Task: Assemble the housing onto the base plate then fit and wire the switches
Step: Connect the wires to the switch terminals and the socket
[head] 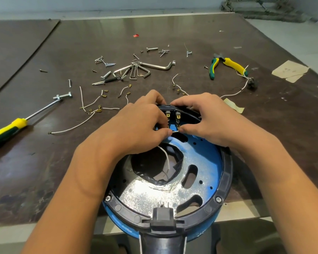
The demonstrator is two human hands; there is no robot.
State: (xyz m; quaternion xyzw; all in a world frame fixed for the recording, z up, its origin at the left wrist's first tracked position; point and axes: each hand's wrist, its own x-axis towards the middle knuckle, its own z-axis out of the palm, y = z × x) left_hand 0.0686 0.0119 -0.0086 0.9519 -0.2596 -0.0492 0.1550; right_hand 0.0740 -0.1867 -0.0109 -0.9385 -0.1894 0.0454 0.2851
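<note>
The two switches (pixel 173 117) sit side by side in the far wall of the blue housing (pixel 208 160), brass tabs pointing inward. The housing, topped by a black ring (pixel 227 171), rests at the near edge of the tabletop (pixel 191 33). The left grip (pixel 141 121) and right grip (pixel 206 118) are both clenched round the switches, fingers hooked over the rim outside and thumbs pressing from inside by the lower tabs. The step probably goes best with even pressure from both sides until the switches seat square, thumbs kept off the tabs so none bend. Loose wires (pixel 92 107) lie just beyond, then hex keys (pixel 136 70), a screwdriver (pixel 11 127) and pliers (pixel 226 65).
</note>
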